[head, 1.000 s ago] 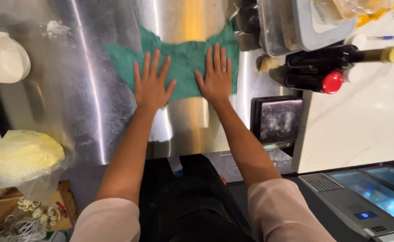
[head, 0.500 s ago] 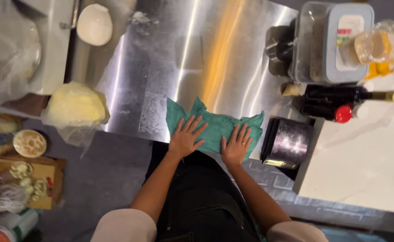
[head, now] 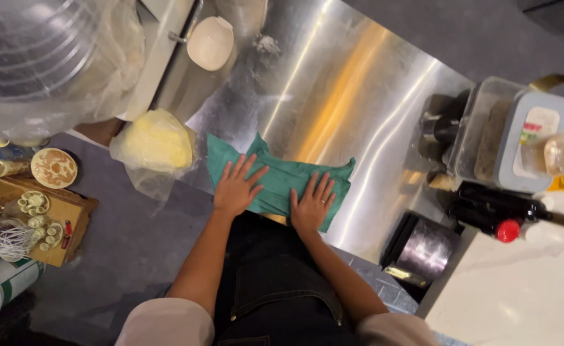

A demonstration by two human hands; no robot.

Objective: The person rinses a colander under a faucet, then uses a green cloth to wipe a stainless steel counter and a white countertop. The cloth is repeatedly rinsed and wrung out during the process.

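A green cloth (head: 282,176) lies spread on the steel counter (head: 339,96), close to its near edge. My left hand (head: 235,187) presses flat on the cloth's left part, fingers apart. On the cloth's right part my right hand (head: 311,204) lies flat too, fingers spread, a ring on one finger. Neither hand grips anything; both palms rest on the fabric.
A yellow lump in a clear bag (head: 155,142) sits at the counter's left edge. A pale round dough piece (head: 210,42) lies farther back. Dark bottles (head: 496,214), a lidded clear container (head: 509,138) and a black square tin (head: 423,247) stand to the right. A wooden board with small moulds (head: 35,221) is lower left.
Both hands have drawn the green cloth back across the counter toward its near edge. The view has swung, so the counter now runs diagonally.
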